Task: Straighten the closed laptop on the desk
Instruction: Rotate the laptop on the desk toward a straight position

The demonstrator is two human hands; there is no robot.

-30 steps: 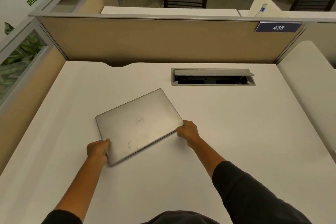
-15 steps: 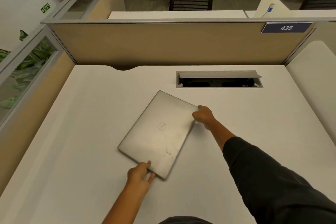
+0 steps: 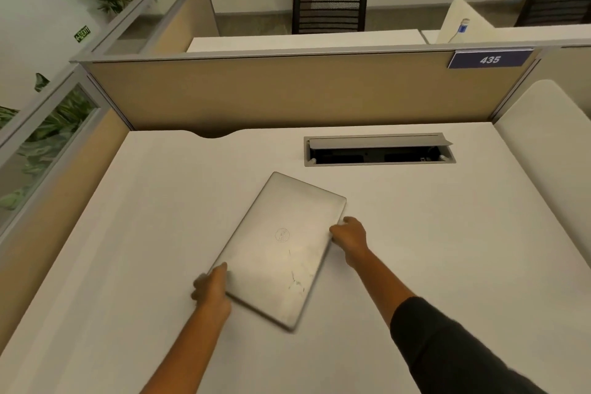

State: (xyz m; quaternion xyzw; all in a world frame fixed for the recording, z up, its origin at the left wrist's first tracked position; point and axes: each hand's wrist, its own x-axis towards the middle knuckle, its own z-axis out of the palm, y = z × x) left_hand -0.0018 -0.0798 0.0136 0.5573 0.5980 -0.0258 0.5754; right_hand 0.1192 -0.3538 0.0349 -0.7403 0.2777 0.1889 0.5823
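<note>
Since half a second ago, the left hand (image 3: 211, 288) has been shifted from the near corner of the closed laptop (image 3: 281, 246) to its near-left corner, and the right hand (image 3: 350, 235) has been slid down the right edge. Both hands are clamped on the laptop, the left one blurred. The silver lid is seen lying flat on the white desk (image 3: 431, 233), skewed with its long side running away from the person, just before the open cable tray (image 3: 379, 150).
</note>
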